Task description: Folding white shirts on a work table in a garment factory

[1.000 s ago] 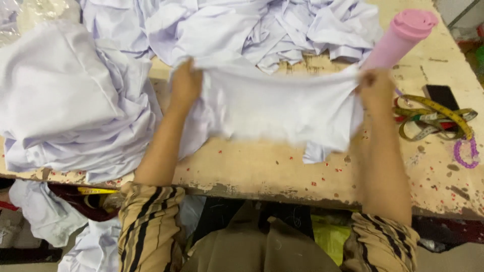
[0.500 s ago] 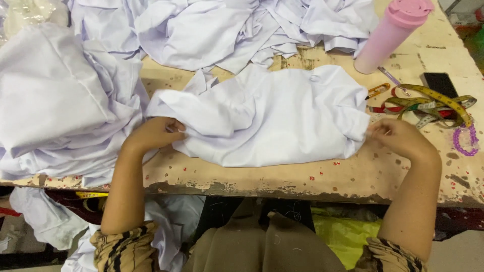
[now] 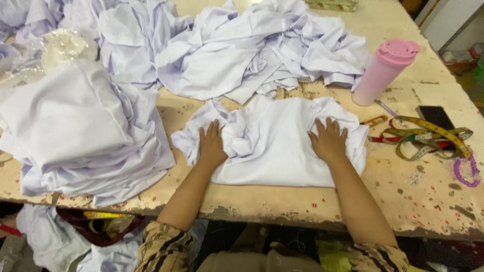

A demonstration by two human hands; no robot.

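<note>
A white garment point(image 3: 275, 143) lies bunched and partly folded on the worn wooden table point(image 3: 302, 206) in front of me. My left hand point(image 3: 212, 143) rests flat on its left side, fingers spread, palm down. My right hand point(image 3: 328, 140) presses flat on its right side in the same way. Neither hand grips the cloth.
A stack of white garments point(image 3: 75, 131) sits at the left, a loose heap point(image 3: 242, 50) at the back. A pink tumbler point(image 3: 385, 70) stands at the right, with a dark phone point(image 3: 436, 117), a yellow measuring tape point(image 3: 428, 136) and a purple bead loop point(image 3: 466, 171) beyond it.
The garment was held stretched between both hands, then laid down on the table. Both hands have moved from its edges onto its top and now lie flat.
</note>
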